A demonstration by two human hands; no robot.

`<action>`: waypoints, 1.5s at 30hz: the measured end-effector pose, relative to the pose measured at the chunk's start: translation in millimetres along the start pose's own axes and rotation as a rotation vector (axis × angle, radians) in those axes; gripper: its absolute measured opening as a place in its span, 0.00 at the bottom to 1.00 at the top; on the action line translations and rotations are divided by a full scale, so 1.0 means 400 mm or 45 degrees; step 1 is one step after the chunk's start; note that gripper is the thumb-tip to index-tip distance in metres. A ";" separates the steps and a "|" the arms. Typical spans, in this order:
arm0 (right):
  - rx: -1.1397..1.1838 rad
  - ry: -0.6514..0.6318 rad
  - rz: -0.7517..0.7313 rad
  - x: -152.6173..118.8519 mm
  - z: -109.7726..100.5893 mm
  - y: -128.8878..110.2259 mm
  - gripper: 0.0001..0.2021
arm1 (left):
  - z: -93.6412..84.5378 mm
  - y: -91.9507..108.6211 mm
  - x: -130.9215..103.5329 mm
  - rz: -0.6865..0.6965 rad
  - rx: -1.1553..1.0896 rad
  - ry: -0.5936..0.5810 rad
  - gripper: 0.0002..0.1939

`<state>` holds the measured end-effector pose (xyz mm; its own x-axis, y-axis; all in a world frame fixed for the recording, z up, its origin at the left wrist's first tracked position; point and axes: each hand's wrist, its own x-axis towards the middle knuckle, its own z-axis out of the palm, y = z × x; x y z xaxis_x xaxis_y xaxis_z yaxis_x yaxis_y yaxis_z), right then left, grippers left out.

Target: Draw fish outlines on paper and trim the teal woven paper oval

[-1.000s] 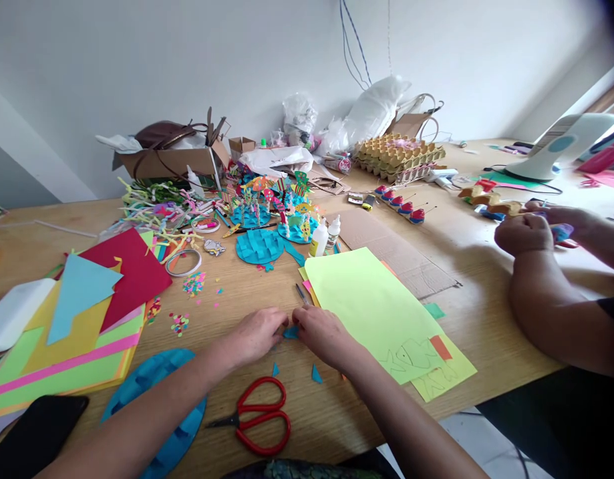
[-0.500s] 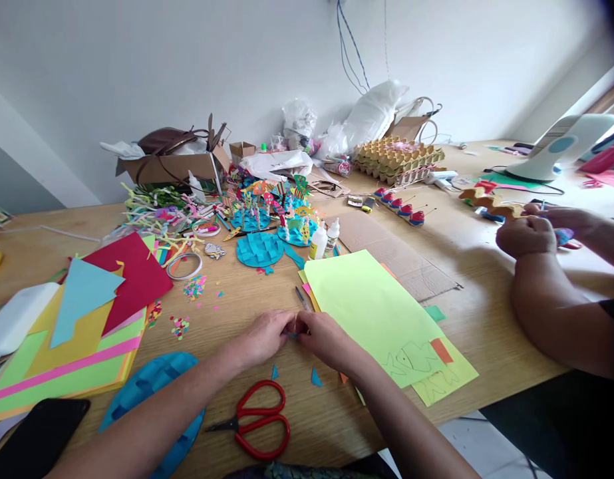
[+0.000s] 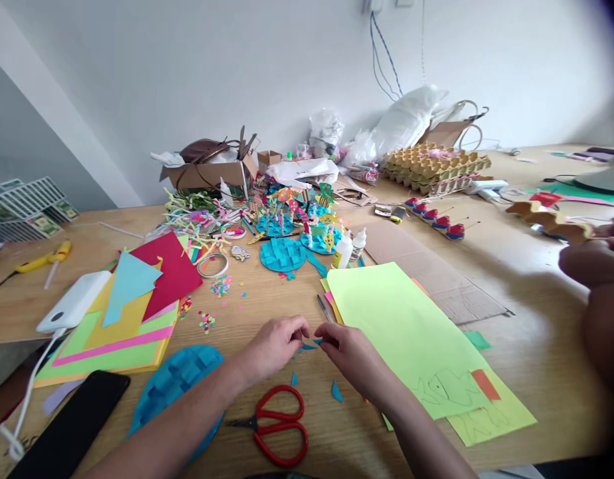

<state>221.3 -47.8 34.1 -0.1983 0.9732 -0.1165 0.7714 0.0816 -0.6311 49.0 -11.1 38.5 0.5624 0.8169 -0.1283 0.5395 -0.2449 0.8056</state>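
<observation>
Small blue paper scrap (image 3: pixel 308 346) pinched between left hand (image 3: pixel 277 346) and right hand (image 3: pixel 350 352), fingertips of both closed on it, low over wooden counter (image 3: pixel 486 266) for close work. Red-handled scissors (image 3: pixel 277 422) parked near wrists; cut blue triangles (image 3: pixel 335 391) beside them; lime-green paper sheet (image 3: pixel 401 326) right.

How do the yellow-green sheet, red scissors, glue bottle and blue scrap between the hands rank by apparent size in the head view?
1. Yellow-green sheet
2. Red scissors, though nearness to the camera inflates them
3. Glue bottle
4. Blue scrap

Left hand (image 3: pixel 274 346), right hand (image 3: pixel 349 352) low, close together, fingers pinched, fingertips nearly meeting; forearms converging.
</observation>
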 end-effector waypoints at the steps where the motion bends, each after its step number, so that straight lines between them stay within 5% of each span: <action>1: -0.028 -0.007 0.004 -0.001 0.003 0.002 0.12 | -0.003 0.000 -0.002 -0.004 -0.012 0.025 0.10; 10: -0.198 -0.123 0.061 0.001 0.021 0.012 0.12 | -0.026 -0.032 -0.014 -0.089 -0.319 0.046 0.07; 16: -0.199 -0.034 0.070 -0.009 0.004 -0.003 0.12 | -0.033 -0.033 -0.030 -0.076 -0.340 0.089 0.09; 20: -0.114 -0.061 -0.082 -0.034 -0.002 -0.050 0.08 | -0.038 -0.024 -0.056 -0.043 -0.225 0.168 0.12; 28: -0.237 -0.447 -0.409 -0.058 0.072 -0.113 0.06 | -0.063 -0.034 -0.145 -0.003 0.030 0.340 0.15; 34: -0.518 -0.465 -0.545 -0.060 0.123 -0.121 0.05 | -0.064 -0.076 -0.201 -0.069 0.115 0.420 0.17; 45: -0.614 -0.483 -0.576 -0.076 0.131 -0.129 0.09 | -0.082 -0.101 -0.219 -0.167 0.057 0.558 0.10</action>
<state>155.8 -92.7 29.9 -0.6848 0.6891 -0.2369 0.7271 0.6244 -0.2854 -42.7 -55.8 35.9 0.1746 0.9839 0.0374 0.6201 -0.1394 0.7720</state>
